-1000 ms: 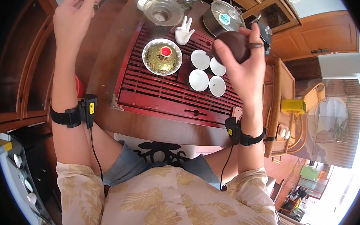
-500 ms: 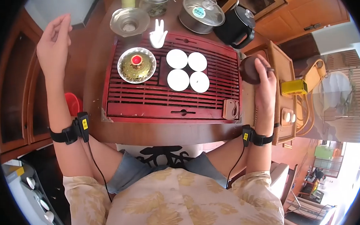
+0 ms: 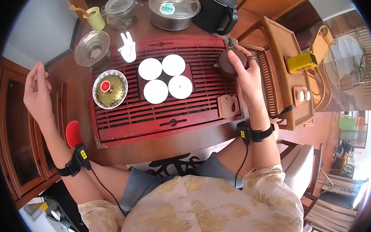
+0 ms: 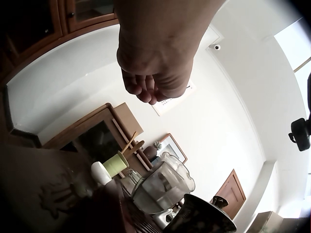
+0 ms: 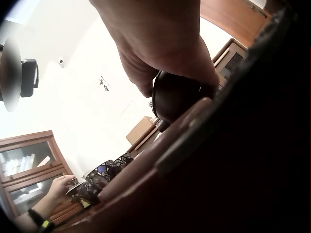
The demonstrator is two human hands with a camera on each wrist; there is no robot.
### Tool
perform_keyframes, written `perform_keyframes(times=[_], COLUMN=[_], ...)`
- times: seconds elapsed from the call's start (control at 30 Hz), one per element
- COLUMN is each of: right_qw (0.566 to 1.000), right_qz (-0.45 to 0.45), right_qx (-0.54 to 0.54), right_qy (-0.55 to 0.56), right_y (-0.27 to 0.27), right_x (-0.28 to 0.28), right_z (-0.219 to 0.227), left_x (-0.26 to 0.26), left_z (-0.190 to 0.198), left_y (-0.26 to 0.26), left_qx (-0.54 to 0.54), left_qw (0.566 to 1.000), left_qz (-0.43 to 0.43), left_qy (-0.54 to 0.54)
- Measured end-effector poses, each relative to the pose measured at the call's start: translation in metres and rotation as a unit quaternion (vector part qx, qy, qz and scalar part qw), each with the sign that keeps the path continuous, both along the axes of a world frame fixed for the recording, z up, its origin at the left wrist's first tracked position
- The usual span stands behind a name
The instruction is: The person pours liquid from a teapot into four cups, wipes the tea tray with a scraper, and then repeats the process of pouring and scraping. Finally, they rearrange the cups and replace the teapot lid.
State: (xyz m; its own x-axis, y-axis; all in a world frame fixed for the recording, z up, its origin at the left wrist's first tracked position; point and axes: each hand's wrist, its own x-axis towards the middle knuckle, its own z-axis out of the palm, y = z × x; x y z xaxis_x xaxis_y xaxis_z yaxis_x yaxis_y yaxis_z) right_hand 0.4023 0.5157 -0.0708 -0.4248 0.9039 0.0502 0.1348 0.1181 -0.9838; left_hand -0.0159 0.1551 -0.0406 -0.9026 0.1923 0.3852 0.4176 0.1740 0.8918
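My right hand (image 3: 250, 80) grips a dark brown teapot (image 3: 228, 64) at the right end of the red slatted tea tray (image 3: 131, 128). Its thumb lies over the top of the pot and the fingers are at the handle. In the right wrist view the teapot (image 5: 176, 97) is close over the tray's edge, partly hidden by the hand. My left hand (image 3: 38, 92) is raised left of the tray, fingers loosely curled and holding nothing. Several white-lined cups (image 3: 155, 91) stand grouped mid-tray. A lidded bowl (image 3: 116, 93) with a red knob sits on the left.
A white hand-shaped figure (image 3: 128, 49) stands at the tray's back. Behind are a glass bowl (image 3: 83, 54), a glass jar (image 3: 120, 14), a lidded pot (image 3: 174, 22) and a black kettle (image 3: 213, 13). A brown clay piece (image 3: 227, 107) lies at the tray's front right corner.
The teapot in my right hand has moved from beside the cups to the right, then down at the tray's right end. My left hand stays raised as the head view has shifted.
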Motion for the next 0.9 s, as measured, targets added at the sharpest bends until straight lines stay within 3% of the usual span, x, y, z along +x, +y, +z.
perform_keyframes(times=[0.1, 0.2, 0.4, 0.6, 0.7, 0.9], right_qw=[0.998, 1.0, 0.994, 0.993, 0.996, 0.996], right_qz=[-0.001, 0.004, 0.07, 0.045, 0.046, -0.042], right_qx=[0.048, -0.026, -0.074, -0.106, -0.069, -0.024], right_qy=[-0.048, -0.015, -0.029, 0.019, -0.04, -0.078], right_y=[0.005, 0.003, 0.016, 0.016, 0.016, 0.011], right_x=[0.005, 0.008, 0.012, 0.019, 0.023, 0.02], right_z=[-0.003, 0.0, -0.015, -0.025, -0.027, -0.021], left_x=[-0.002, -0.005, -0.004, -0.004, -0.005, 0.005], left_z=[-0.002, -0.005, -0.004, -0.007, -0.006, 0.001], left_y=[0.0, -0.001, 0.001, 0.001, 0.0, 0.006], left_qx=[0.001, 0.003, 0.004, 0.021, 0.032, 0.035], left_qw=[1.0, 1.0, 1.0, 1.0, 0.999, 0.999], left_qz=[-0.005, -0.01, -0.013, -0.022, -0.026, -0.019], left_qy=[0.002, 0.003, 0.001, -0.001, -0.002, 0.0])
